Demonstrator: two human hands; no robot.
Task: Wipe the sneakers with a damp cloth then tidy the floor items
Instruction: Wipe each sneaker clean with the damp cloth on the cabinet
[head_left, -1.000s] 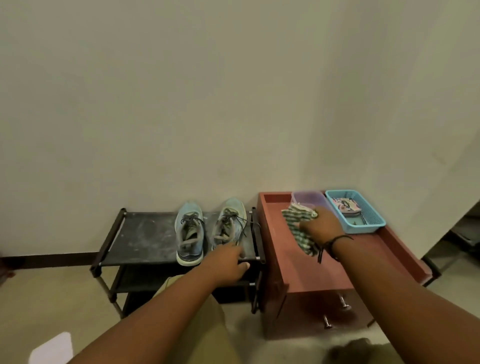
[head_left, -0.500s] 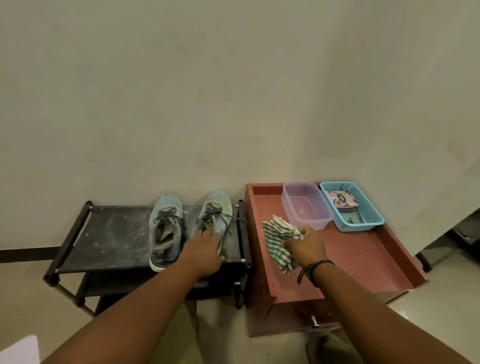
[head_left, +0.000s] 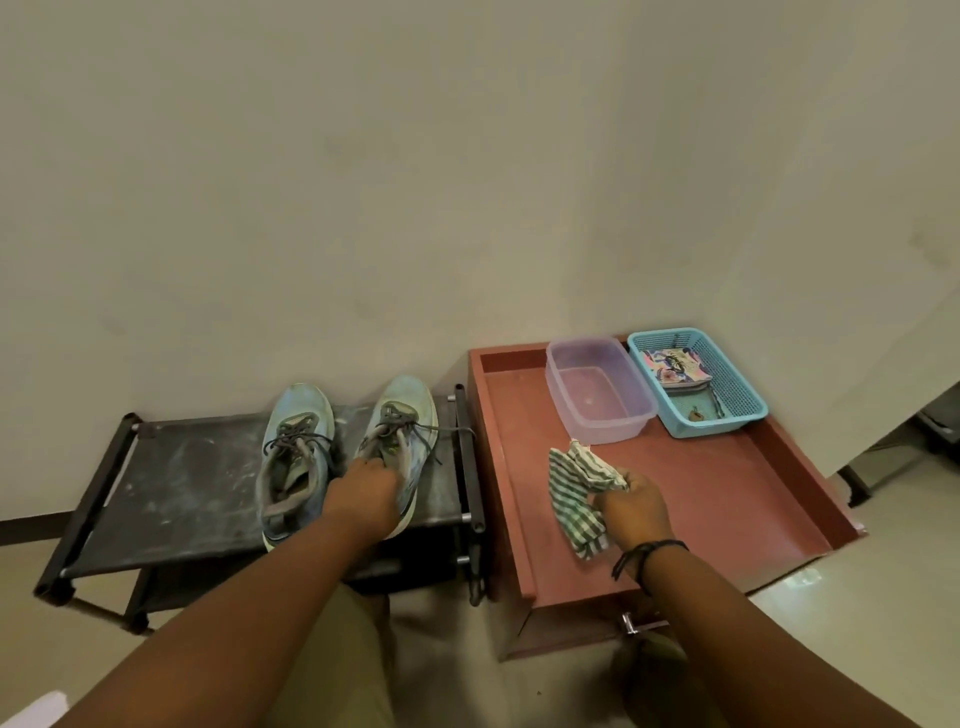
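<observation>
The left hand (head_left: 363, 493) reached forward at 11 o'clock, fingers curled into the right sneaker (head_left: 402, 436) on the black rack (head_left: 171, 493). The right hand (head_left: 636, 506), at 1 o'clock, pinched the striped cloth (head_left: 574, 493) above the red cabinet top (head_left: 727, 493).

Two sneakers (head_left: 296, 457) sit side by side on the rack (head_left: 166, 488), left of the cabinet (head_left: 727, 499), whose top carries a tub (head_left: 597, 395) and basket (head_left: 737, 395) at the back.
</observation>
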